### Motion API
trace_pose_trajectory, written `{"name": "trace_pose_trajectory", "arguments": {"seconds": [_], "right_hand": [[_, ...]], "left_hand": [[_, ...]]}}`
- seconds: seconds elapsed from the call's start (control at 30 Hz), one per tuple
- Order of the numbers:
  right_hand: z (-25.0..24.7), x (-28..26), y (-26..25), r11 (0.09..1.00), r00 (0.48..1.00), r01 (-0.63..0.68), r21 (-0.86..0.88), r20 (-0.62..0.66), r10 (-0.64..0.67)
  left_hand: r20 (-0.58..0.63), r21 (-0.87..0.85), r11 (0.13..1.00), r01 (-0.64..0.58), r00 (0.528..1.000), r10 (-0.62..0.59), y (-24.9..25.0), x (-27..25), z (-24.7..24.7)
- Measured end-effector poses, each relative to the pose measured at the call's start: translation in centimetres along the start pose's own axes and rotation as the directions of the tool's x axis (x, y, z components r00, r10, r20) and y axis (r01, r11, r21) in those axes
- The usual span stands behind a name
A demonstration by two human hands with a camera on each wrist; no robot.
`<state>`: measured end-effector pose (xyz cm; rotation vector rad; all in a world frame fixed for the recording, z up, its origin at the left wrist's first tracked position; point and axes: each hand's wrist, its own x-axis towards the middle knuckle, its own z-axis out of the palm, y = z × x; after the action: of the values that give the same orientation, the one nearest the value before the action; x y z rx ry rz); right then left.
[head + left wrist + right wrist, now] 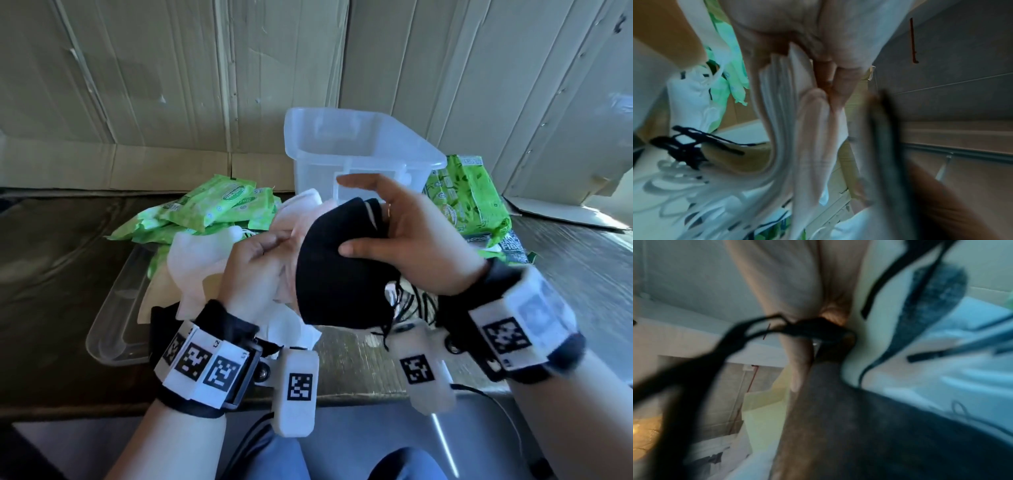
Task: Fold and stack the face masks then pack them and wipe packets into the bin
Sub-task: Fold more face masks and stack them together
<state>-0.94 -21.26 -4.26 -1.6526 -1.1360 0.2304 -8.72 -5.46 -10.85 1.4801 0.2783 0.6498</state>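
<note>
While my right hand (pixel 407 240) pinches a folded black mask (pixel 329 274) against the white masks (pixel 191 270) my left hand (pixel 260 267) grips above the worktop's front edge, I judge folding unfinished, since the bin (pixel 359 150) looks empty and wipe packets (pixel 212 205) lie unpacked.
</note>
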Motion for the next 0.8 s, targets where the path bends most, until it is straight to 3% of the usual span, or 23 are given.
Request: {"name": "trace_pose_trajectory", "arguments": {"seconds": [0.1, 0.43, 0.5, 0.7, 0.8], "right_hand": [[0.5, 0.5, 1.2, 0.989, 0.990, -0.123, -0.077, -0.077, 0.117], [0.5, -0.1, 1.3, 0.981, 0.962, -0.181, -0.073, -0.222, 0.161], [0.6, -0.3, 1.4, 0.984, 0.960, -0.165, -0.066, -0.241, 0.145], [0.8, -1.0, 1.8, 0.993, 0.979, -0.062, -0.098, -0.201, 0.041], [0.4, -1.4, 1.9, 0.968, 0.936, 0.018, -0.251, -0.337, -0.105]], "left_hand": [[0.093, -0.008, 0.998, -0.069, 0.993, 0.070, 1.0, -0.6, 0.4], [0.193, -0.081, 0.993, -0.088, 0.976, 0.102, 1.9, -1.6, 0.9], [0.243, -0.060, 0.994, -0.093, 0.964, 0.105, 2.1, -2.0, 1.2], [0.209, 0.045, 0.996, -0.078, 0.976, 0.067, 1.4, -2.0, 1.5], [0.175, 0.041, 0.993, -0.107, 0.980, 0.098, 1.5, -2.1, 1.6]]}}
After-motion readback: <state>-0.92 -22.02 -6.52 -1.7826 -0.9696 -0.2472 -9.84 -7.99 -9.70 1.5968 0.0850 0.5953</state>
